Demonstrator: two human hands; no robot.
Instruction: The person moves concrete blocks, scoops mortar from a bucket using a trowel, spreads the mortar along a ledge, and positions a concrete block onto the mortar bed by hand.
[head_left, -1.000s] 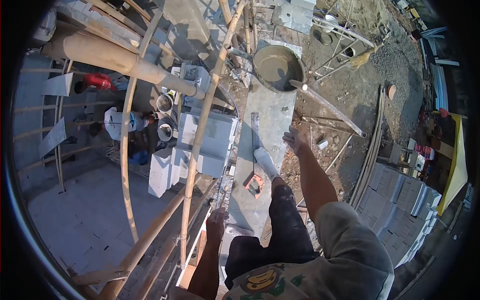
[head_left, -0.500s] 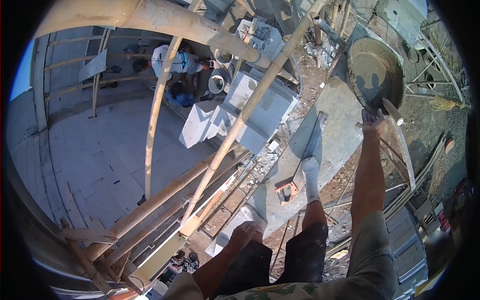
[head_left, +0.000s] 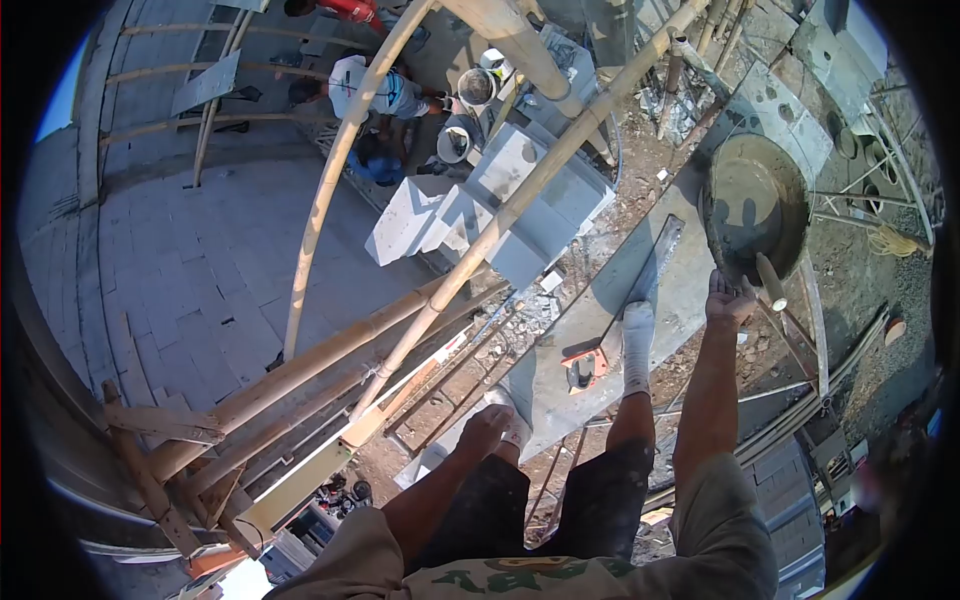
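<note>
Basin point(head_left: 712, 225) of greyish-brown wet mix stands toward the far right, near the far end of the long narrow platform point(head_left: 675, 310) that runs underfoot. The right hand point(head_left: 732, 300) is stretched out to its near rim, palm up, fingers extended and not clenched; whether the fingertips touch the rim or stop just short, I cannot tell. A pale pole end point(head_left: 770, 285) juts out right beside that hand.

The left hand point(head_left: 487, 430) hangs nearer the body, in front of the left foot point(head_left: 510, 420), with its fingers loosely bent. Nothing shows in it, but the palm is hidden, so I cannot tell whether it holds anything. A saw with an orange handle point(head_left: 584, 370) lies on the platform, its blade pointing far and right, with the right foot point(head_left: 637, 345) close against it.

To handle the basin well from here, I would settle the fingers fully under or around the rim, well clear of the pole end, so the knuckles are not pinched. The contents look heavy and loose, so a level, steady pull should serve better than a one-handed lift, which could tip it. Bending the knees would help on so narrow a footing, and the right foot should stay off the saw.
</note>
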